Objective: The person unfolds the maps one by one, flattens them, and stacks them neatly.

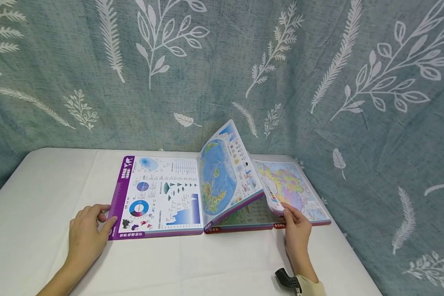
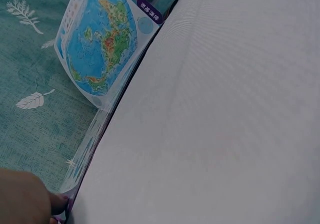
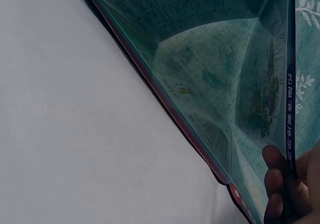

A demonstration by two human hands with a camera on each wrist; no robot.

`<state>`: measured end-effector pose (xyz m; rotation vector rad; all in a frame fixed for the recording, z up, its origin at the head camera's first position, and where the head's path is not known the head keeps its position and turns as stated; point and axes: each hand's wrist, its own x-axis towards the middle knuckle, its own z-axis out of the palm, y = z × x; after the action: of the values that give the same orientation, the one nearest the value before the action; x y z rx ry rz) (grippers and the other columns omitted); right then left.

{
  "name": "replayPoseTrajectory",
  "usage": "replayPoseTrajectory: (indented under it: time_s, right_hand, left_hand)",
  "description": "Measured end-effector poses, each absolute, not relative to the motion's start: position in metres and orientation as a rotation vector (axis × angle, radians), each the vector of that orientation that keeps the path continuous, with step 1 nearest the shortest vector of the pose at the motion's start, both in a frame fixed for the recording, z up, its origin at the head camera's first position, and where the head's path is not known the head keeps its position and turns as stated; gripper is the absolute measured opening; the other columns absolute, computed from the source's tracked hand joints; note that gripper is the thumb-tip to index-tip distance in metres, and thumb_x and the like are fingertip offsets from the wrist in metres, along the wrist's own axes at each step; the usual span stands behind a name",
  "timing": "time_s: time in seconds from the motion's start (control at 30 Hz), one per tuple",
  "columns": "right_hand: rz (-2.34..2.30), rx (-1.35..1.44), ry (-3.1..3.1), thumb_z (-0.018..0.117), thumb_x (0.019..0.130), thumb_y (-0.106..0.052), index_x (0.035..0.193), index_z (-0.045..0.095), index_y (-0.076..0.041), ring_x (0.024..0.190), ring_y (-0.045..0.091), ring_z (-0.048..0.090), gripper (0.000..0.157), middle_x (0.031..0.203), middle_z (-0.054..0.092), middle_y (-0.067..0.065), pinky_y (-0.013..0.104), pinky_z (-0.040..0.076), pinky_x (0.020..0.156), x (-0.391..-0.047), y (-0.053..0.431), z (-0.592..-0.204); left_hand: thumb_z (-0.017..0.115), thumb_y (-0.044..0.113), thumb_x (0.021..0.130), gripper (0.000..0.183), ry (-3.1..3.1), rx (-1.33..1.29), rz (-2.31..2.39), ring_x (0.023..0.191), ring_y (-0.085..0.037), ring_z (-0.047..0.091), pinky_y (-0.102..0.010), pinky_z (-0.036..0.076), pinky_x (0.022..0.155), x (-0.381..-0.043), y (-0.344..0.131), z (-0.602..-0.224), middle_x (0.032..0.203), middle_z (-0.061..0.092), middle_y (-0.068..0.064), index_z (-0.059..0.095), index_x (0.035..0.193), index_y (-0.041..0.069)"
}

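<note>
A purple-edged folding map [image 1: 163,193] lies with its left panel flat. Its middle panel [image 1: 218,176], printed with a world map, slants up off the table. At the left border my left hand [image 1: 86,230] holds the purple edge, thumb over the border; the left wrist view shows its fingertips [image 2: 59,204] at that edge. My right hand [image 1: 297,228] pinches the lower corner of the raised right panel [image 1: 270,193]. In the right wrist view, the fingers [image 3: 274,181] grip the edge of that panel. A red-edged folding map [image 1: 240,228] lies underneath, partly hidden.
The red-edged map's right panel [image 1: 299,189] shows a coloured map near the table's right edge. A white cloth covers the table [image 1: 151,267]. Behind and to the right hangs a green leaf-patterned curtain [image 1: 214,82]. A black device [image 1: 286,279] sits at my right wrist.
</note>
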<state>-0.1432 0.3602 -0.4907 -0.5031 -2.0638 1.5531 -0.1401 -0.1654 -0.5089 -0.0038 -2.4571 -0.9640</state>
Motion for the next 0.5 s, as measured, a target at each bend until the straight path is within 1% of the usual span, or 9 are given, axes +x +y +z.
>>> replayPoseTrajectory:
  time_s: [0.17, 0.3, 0.4, 0.5]
  right_hand:
    - [1.552, -0.509, -2.067, 0.061, 0.108, -0.016, 0.126, 0.074, -0.001, 0.076, 0.004, 0.069, 0.027, 0.086, 0.075, -0.016, 0.015, 0.053, 0.068, -0.144, 0.366, -0.493]
    - [1.568, -0.519, -2.034, 0.061, 0.107, -0.014, 0.125, 0.073, 0.002, 0.075, 0.004, 0.069, 0.027, 0.086, 0.075, -0.015, 0.015, 0.054, 0.069, -0.143, 0.371, -0.493]
    - [1.583, -0.535, -1.995, 0.062, 0.106, -0.012, 0.125, 0.073, 0.005, 0.074, 0.006, 0.069, 0.027, 0.084, 0.074, -0.014, 0.016, 0.054, 0.069, -0.143, 0.376, -0.493]
    - [1.575, -0.566, -1.988, 0.063, 0.107, -0.014, 0.126, 0.073, 0.004, 0.074, 0.005, 0.068, 0.028, 0.081, 0.073, -0.017, 0.015, 0.053, 0.069, -0.144, 0.382, -0.493]
  left_hand:
    - [0.082, 0.002, 0.087, 0.032, -2.457, 0.0, -0.963, 0.077, -0.023, 0.041, -0.038, 0.024, 0.076, -0.141, -0.165, -0.508, 0.08, 0.056, -0.008, 0.07, 0.114, -0.006]
    - [0.082, 0.003, 0.086, 0.031, -2.455, -0.004, -0.963, 0.077, -0.023, 0.04, -0.038, 0.023, 0.075, -0.141, -0.165, -0.508, 0.079, 0.055, -0.007, 0.07, 0.113, -0.006]
    - [0.083, 0.003, 0.087, 0.03, -2.456, -0.007, -0.961, 0.077, -0.022, 0.04, -0.038, 0.023, 0.075, -0.141, -0.165, -0.509, 0.079, 0.055, -0.006, 0.07, 0.113, -0.005]
    - [0.083, 0.003, 0.087, 0.031, -2.457, -0.006, -0.962, 0.077, -0.022, 0.041, -0.038, 0.023, 0.075, -0.141, -0.165, -0.51, 0.079, 0.055, -0.006, 0.07, 0.113, -0.005]
